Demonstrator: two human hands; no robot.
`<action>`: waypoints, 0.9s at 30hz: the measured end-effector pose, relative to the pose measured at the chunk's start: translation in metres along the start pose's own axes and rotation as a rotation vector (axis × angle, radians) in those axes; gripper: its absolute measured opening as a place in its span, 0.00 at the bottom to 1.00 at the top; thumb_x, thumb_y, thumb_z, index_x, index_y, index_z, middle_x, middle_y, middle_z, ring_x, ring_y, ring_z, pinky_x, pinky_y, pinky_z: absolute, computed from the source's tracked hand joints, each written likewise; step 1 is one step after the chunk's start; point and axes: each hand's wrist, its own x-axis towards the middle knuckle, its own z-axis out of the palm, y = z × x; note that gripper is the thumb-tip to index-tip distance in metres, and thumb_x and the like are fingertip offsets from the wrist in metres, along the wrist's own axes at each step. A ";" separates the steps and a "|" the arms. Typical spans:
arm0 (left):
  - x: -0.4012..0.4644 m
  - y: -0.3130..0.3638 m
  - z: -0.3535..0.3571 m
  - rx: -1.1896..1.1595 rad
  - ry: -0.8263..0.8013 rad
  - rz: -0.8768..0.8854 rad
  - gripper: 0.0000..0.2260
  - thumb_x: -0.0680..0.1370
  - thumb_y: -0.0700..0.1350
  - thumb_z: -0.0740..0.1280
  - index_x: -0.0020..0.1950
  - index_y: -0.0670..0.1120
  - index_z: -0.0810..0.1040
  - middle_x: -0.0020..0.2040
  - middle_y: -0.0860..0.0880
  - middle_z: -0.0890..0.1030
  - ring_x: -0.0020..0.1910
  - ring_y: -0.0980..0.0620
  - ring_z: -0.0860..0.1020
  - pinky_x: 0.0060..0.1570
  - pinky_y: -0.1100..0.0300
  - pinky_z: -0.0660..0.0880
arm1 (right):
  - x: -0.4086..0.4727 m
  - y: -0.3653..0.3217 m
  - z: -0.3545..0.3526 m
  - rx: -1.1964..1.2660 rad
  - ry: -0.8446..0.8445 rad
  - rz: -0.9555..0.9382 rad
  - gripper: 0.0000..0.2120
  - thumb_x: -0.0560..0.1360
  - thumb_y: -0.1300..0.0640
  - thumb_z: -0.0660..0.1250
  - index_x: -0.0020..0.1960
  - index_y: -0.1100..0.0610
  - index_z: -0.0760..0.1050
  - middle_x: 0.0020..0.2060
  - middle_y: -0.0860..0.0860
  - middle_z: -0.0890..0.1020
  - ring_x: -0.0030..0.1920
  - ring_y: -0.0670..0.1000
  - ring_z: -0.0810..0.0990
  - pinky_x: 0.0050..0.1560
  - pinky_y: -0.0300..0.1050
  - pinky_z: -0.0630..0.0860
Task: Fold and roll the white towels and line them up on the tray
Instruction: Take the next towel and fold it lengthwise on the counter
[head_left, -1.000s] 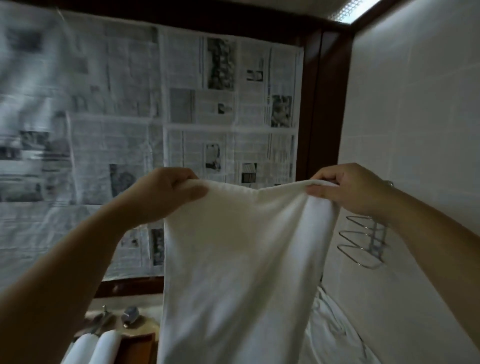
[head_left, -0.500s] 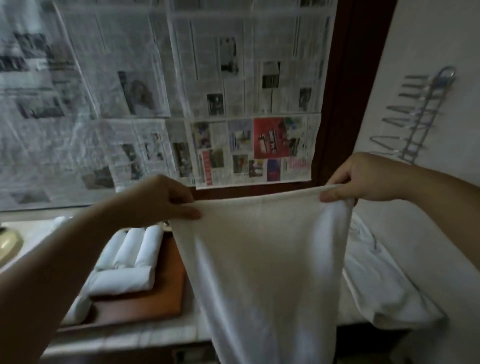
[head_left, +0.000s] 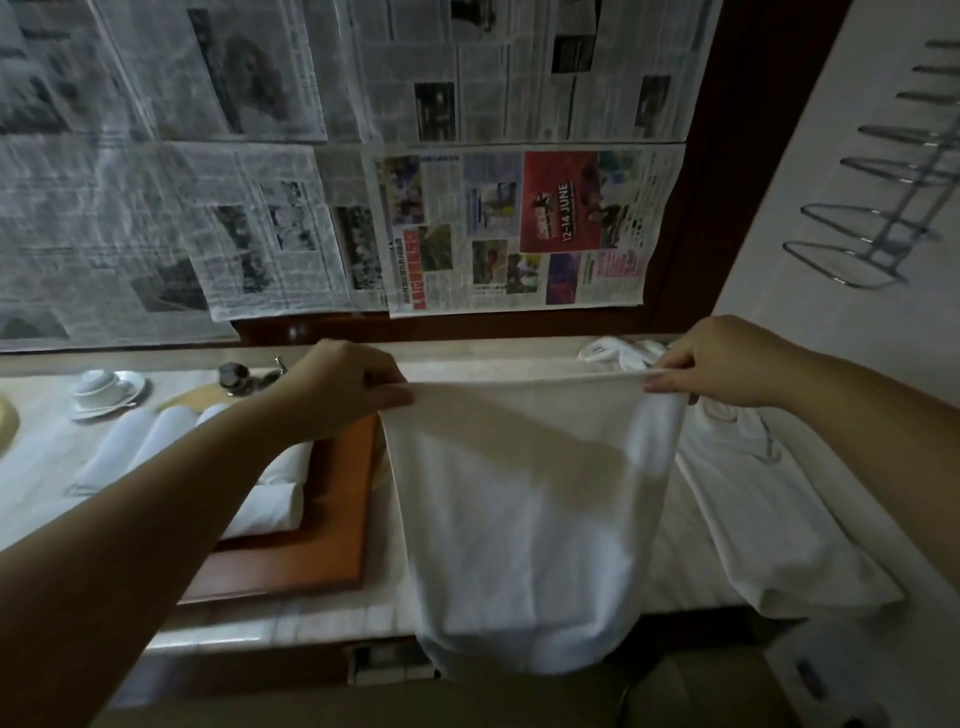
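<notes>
Hanging from two hands (head_left: 348, 392) (head_left: 722, 364), one towel (head_left: 524, 519); four rolled towels (head_left: 156, 447) on tray (head_left: 332, 530)

A bathroom: tiled counter (head_left: 291, 621), faucet (head_left: 236, 376), wall-mounted chrome rack (head_left: 883, 208), newspaper-covered mirror (head_left: 311, 156).

A dim indoor view with muted, greyish colour. The brightest area is the white towel (head_left: 524, 499), crossed by a soft diagonal shadow. The near forearms fall into deep shadow at the lower left and right corners. Newspaper sheets (head_left: 322, 156) on the back wall look soft and smeared toward the left edge, their print unreadable. Wide-angle distortion bends straight lines near the borders. No glare shows.
</notes>
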 end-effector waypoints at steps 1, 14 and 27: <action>0.008 -0.003 0.002 0.007 0.026 0.007 0.05 0.77 0.52 0.76 0.47 0.52 0.86 0.40 0.58 0.82 0.39 0.63 0.79 0.38 0.70 0.72 | 0.007 0.002 0.000 0.004 0.020 -0.002 0.09 0.77 0.44 0.74 0.45 0.48 0.87 0.33 0.41 0.84 0.32 0.39 0.81 0.40 0.44 0.76; 0.145 -0.059 0.093 -0.022 0.167 -0.219 0.05 0.81 0.48 0.71 0.53 0.49 0.84 0.44 0.54 0.81 0.40 0.53 0.77 0.39 0.59 0.69 | 0.159 0.076 0.049 0.117 0.120 0.092 0.08 0.81 0.47 0.69 0.47 0.50 0.83 0.40 0.46 0.82 0.42 0.51 0.81 0.47 0.51 0.79; 0.215 -0.125 0.287 -0.097 -0.070 -0.743 0.07 0.82 0.49 0.66 0.51 0.50 0.82 0.45 0.50 0.83 0.41 0.51 0.79 0.42 0.56 0.75 | 0.289 0.164 0.253 0.233 -0.222 0.395 0.09 0.80 0.48 0.70 0.52 0.53 0.78 0.53 0.55 0.84 0.55 0.60 0.81 0.51 0.48 0.75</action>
